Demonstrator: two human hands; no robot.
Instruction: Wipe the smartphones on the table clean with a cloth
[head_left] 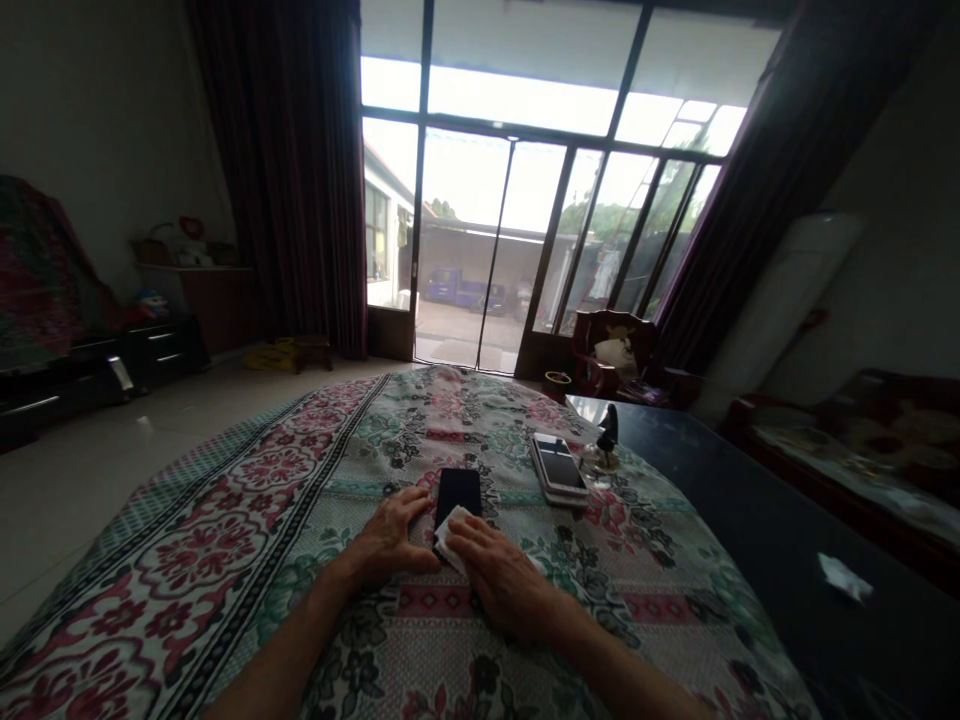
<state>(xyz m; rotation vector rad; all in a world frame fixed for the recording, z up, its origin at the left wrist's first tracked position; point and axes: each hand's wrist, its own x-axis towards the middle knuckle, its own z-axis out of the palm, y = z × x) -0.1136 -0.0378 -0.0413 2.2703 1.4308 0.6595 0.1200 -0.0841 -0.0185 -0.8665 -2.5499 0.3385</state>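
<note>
A dark smartphone [459, 488] lies flat on the patterned tablecloth [442, 640] in front of me. My right hand [487, 560] presses a crumpled white tissue [448, 535] against the phone's lower part, its fingers closed over it and hiding some of it. On the phone's left side rests my left hand [390, 535], thumb and fingers apart, with nothing in its grasp; the thumb tip is close to the phone's lower left corner. The phone's lower right edge is covered by my right hand.
To the right lie stacked phones or similar flat devices [560, 468], beside a small clear bottle [601, 455] with a black top. A dark tabletop [757, 540] carries another crumpled white tissue [845, 578]. A wooden chair [615, 350] stands by the glass doors.
</note>
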